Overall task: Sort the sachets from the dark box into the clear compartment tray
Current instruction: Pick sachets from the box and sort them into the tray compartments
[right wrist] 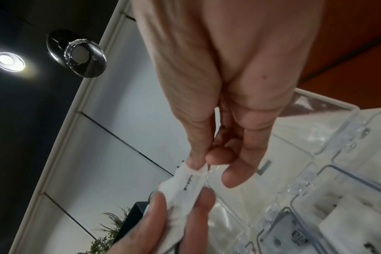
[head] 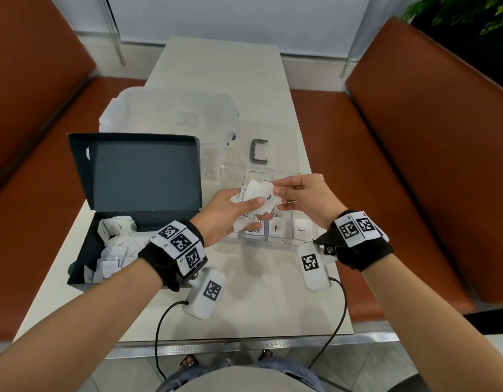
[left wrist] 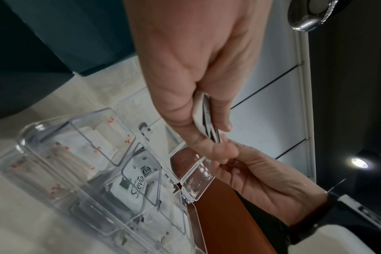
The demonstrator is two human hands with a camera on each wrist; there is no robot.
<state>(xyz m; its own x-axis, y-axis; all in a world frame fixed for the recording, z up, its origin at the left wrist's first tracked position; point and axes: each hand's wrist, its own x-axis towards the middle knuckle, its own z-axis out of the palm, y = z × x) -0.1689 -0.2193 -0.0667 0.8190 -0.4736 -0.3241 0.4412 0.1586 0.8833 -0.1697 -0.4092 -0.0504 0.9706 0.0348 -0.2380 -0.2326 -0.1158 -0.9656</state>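
My left hand [head: 239, 205] grips a fanned bunch of white sachets [head: 259, 198] above the clear compartment tray [head: 261, 244]. My right hand [head: 284, 193] pinches the top edge of one pepper sachet [head: 268, 198] from that bunch between thumb and forefinger. The left wrist view shows the sachet stack [left wrist: 203, 118] edge-on in my left hand [left wrist: 196, 96], with Stevia sachets [left wrist: 137, 183] in a tray compartment [left wrist: 76, 154] below. In the right wrist view, my right hand [right wrist: 198, 165] pinches the sachet [right wrist: 185, 185]. The dark box [head: 83, 250], lid up, holds several more sachets [head: 114, 250] at the left.
Tray compartments near me hold pepper [head: 277, 229] and sugar [head: 301, 229] sachets. A frosted plastic tub [head: 171, 114] stands behind the box, and a grey clip [head: 259, 154] lies beyond the tray. Orange benches [head: 428, 165] flank the table [head: 244, 301].
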